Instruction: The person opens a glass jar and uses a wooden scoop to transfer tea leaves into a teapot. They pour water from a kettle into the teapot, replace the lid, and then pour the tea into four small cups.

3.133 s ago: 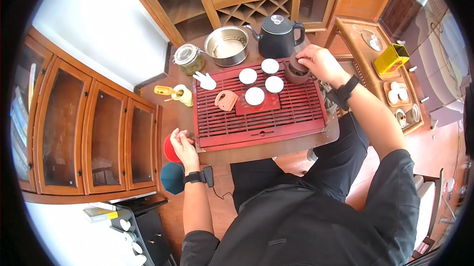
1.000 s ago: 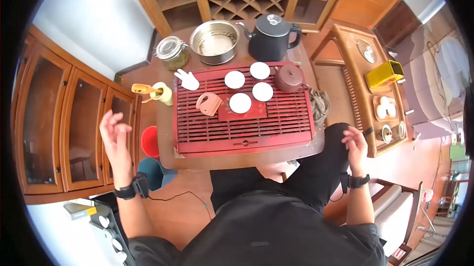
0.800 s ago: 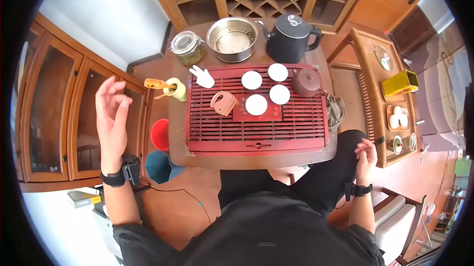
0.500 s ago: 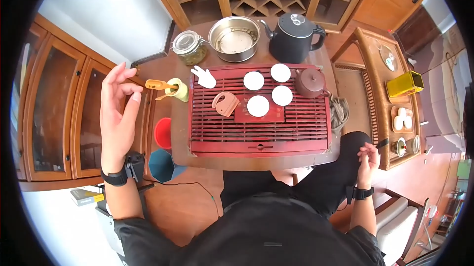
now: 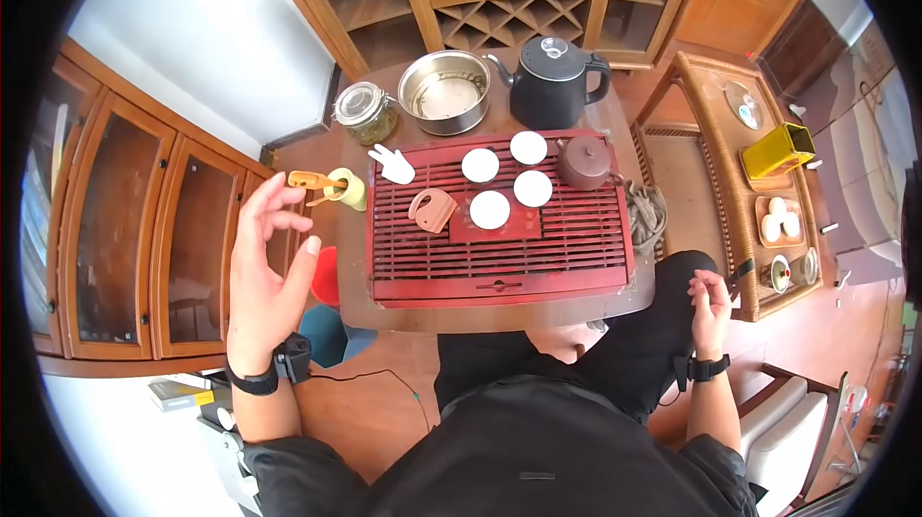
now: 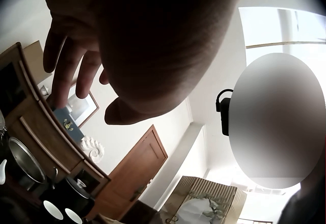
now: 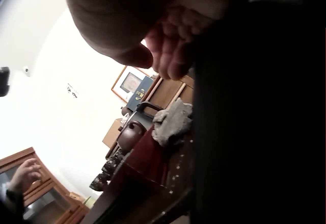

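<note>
My left hand (image 5: 269, 267) is raised off the table's left side, fingers loosely bent and holding nothing. Its fingertips are close to the wooden tea tools (image 5: 312, 180) standing in a pale green holder (image 5: 351, 192). Over my right thigh is my right hand (image 5: 709, 311), fingers loosely curled around nothing. On the red slatted tea tray (image 5: 499, 288) stand several white cups (image 5: 490, 210) and a brown teapot (image 5: 585, 164) with its lid on. A pinkish clay piece (image 5: 432, 211) and a white hand-shaped ornament (image 5: 393, 165) are at the tray's left.
Behind the tray are a glass jar (image 5: 365, 114), a steel bowl (image 5: 444, 93) and a black kettle (image 5: 549, 85). A grey cloth (image 5: 645, 215) lies at its right. Red (image 5: 327, 277) and blue (image 5: 331, 336) bins stand below left; a rattan cart (image 5: 749, 219) is on the right.
The right hand, earlier holding the lid at the teapot, has let go and drawn back to the thigh. The left hand has left the table edge, risen, and lately moved rightward towards the tea-tool holder.
</note>
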A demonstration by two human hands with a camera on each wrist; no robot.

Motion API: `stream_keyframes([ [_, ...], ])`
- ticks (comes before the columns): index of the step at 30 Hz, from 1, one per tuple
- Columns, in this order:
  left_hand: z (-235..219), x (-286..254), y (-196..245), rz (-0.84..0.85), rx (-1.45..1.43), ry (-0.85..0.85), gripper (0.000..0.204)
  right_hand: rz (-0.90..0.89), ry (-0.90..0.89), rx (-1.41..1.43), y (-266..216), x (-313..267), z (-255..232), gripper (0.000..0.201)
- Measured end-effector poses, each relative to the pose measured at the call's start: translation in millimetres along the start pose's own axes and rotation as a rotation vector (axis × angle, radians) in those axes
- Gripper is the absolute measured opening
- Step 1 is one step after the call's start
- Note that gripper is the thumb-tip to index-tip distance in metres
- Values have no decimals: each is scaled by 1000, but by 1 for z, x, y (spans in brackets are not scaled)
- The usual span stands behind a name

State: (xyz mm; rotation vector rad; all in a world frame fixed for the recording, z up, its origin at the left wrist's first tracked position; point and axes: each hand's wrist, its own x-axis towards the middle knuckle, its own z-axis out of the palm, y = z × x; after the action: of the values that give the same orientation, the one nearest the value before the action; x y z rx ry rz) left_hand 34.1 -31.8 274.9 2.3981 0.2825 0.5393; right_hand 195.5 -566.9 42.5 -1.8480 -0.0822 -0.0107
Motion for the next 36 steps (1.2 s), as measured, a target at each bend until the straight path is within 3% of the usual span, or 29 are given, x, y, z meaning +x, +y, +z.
stream_keyframes([
  [5, -7, -29, 10, -6, 74, 19, 69, 25, -240, -199, -45, 29, 12, 16],
  [9, -7, -65, 19, 46, 99, 54, 71, -346, -397, -378, -114, 57, 58, 19],
  [11, 0, -87, 24, 2, 7, 61, 72, -445, -464, -412, -149, 72, 89, 21],
  [13, 10, -109, 19, -94, -63, 65, 70, -610, -411, -400, -154, 90, 120, 22],
  [16, 29, -139, -11, -154, -78, 154, 68, -711, -373, -407, -150, 119, 157, 25],
  [23, 59, -199, -49, -450, -241, 240, 62, -624, -379, -638, -142, 157, 190, 18],
  [31, 65, -203, -66, -446, -313, 244, 61, -594, -350, -547, -149, 159, 183, 14],
  [36, 65, -190, -62, -435, -324, 247, 58, -398, -213, -275, -167, 175, 160, 16],
])
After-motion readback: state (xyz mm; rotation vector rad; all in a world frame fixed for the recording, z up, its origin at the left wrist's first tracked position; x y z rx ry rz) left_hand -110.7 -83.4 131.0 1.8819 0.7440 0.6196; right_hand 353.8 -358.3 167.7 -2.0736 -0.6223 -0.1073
